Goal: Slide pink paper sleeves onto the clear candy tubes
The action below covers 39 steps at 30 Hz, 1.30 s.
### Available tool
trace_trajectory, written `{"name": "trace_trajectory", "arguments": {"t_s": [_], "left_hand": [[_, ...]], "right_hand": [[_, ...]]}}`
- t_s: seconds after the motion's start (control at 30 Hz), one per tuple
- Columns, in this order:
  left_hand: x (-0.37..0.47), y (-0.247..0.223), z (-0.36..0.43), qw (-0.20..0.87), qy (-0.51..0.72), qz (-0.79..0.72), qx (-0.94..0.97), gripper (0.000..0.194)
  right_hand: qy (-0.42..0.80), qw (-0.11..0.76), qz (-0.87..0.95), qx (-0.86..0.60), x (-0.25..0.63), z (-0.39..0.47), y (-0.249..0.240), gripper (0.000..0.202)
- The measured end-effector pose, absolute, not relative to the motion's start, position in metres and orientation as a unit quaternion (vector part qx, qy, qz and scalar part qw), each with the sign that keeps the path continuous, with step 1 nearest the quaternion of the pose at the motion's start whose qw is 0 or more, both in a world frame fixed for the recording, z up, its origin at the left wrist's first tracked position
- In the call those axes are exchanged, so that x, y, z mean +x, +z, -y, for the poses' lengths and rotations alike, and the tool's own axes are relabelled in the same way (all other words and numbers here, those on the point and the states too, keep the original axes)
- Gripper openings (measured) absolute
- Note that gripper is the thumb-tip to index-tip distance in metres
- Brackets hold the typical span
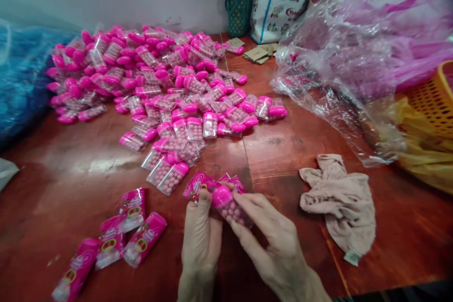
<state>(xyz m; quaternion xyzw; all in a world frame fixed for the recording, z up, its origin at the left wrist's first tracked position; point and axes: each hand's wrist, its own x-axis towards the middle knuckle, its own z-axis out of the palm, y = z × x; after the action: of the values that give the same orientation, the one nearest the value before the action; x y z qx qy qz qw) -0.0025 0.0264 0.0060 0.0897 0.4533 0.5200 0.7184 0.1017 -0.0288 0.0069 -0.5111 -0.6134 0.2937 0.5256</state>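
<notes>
Between the thumb and fingers of my right hand [274, 240] is a clear candy container [234, 211] filled with pink balls, its pink cap tilted up and to the left. My left hand [201, 240] is closed beside the cap, with a shiny pink printed sleeve [193, 188] at its thumb; its fingers are partly hidden behind the container. More pink printed material [238, 183] shows just beyond the hands. Several containers in printed sleeves [144, 239] lie at the lower left. Unsleeved candy containers [173, 178] reach from a big pile [148, 71] toward my hands.
A crumpled beige cloth [341, 203] lies at right on the red-brown table [283, 160]. Clear plastic [318, 75], a pink bag [399, 23] and an orange basket [432, 99] crowd the right. A blue bag [24, 75] stands left, a printed white bag [278, 2] by the wall.
</notes>
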Motion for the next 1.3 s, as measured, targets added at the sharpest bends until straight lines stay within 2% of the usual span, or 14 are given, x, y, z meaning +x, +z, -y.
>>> {"name": "trace_trajectory", "arguments": {"t_s": [0.17,0.33,0.6,0.87,1.0,1.17,1.3], "left_hand": [[-0.003,0.006,-0.027,0.665,0.551,-0.48,0.153,0.038],[-0.004,0.009,-0.026,0.731,0.503,-0.438,0.144,0.042],[-0.005,0.003,-0.025,0.79,0.468,-0.381,0.112,0.025],[-0.007,0.003,-0.021,0.76,0.511,-0.349,0.199,0.017],[-0.004,0.005,-0.02,0.761,0.484,-0.367,0.229,0.021],[-0.002,0.006,-0.023,0.758,0.441,-0.402,0.262,0.012],[-0.001,0.005,-0.022,0.771,0.441,-0.405,0.215,0.024]], "right_hand": [[0.312,0.53,0.615,-0.493,0.098,0.031,0.001,0.054],[0.301,0.551,0.594,-0.503,0.094,0.032,-0.003,0.054],[0.318,0.551,0.58,-0.509,0.099,0.034,-0.002,0.053],[0.315,0.575,0.576,-0.487,0.098,0.034,-0.005,0.054],[0.33,0.569,0.539,-0.526,0.102,0.037,-0.003,0.051],[0.276,0.576,0.567,-0.52,0.103,0.039,-0.002,0.053],[0.288,0.573,0.535,-0.549,0.101,0.036,0.0,0.045]]}}
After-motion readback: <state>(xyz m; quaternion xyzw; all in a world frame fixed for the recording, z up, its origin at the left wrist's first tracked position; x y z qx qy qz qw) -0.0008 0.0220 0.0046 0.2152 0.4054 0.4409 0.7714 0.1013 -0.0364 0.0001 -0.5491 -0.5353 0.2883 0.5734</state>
